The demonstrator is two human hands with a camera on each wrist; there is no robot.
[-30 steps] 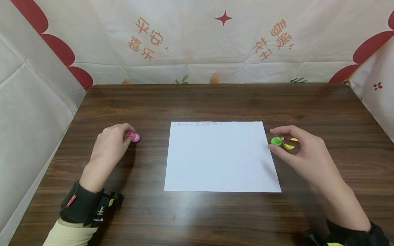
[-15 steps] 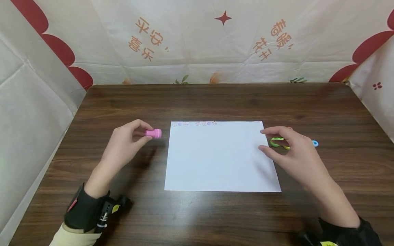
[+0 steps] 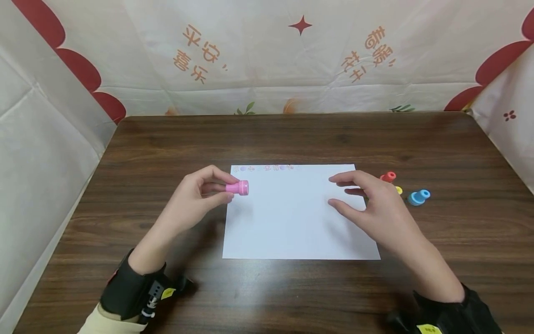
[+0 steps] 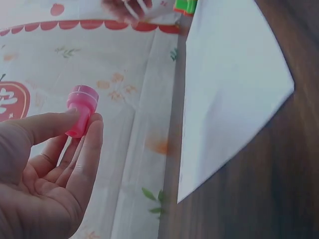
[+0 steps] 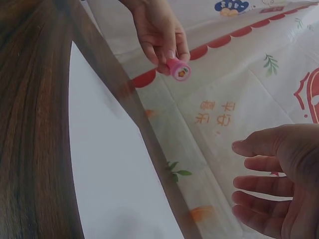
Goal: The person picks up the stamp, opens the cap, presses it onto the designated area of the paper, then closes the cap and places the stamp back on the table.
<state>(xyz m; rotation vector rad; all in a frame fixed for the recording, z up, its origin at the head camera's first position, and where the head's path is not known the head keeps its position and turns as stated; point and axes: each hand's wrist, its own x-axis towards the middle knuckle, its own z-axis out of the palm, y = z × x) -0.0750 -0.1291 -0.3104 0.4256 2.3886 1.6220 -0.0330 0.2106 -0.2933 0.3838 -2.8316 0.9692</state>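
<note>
Between thumb and fingertips, my left hand [image 3: 193,197] pinches a small pink stamp [image 3: 238,187] over the left edge of a white sheet of paper [image 3: 288,218]. Its wide end points right; the right wrist view shows a small coloured picture on that end of the pink stamp [image 5: 180,72]. My right hand [image 3: 381,208] is held above the paper's right side, fingers apart and holding nothing, its thumb and fingertips facing the pink stamp. A row of small coloured prints [image 3: 263,168] runs along the paper's far edge.
Right of the paper stand a red stamp [image 3: 388,176], a blue stamp [image 3: 419,197] and a yellow one [image 3: 399,190] partly behind my right hand. A green object [image 4: 185,6] shows in the left wrist view. A printed cloth [image 3: 267,55] hangs behind the wooden table [image 3: 267,297].
My left hand has carried the pink stamp rightward from the bare table to the paper's left edge. My right hand has moved left over the paper, uncovering the red and blue stamps.
</note>
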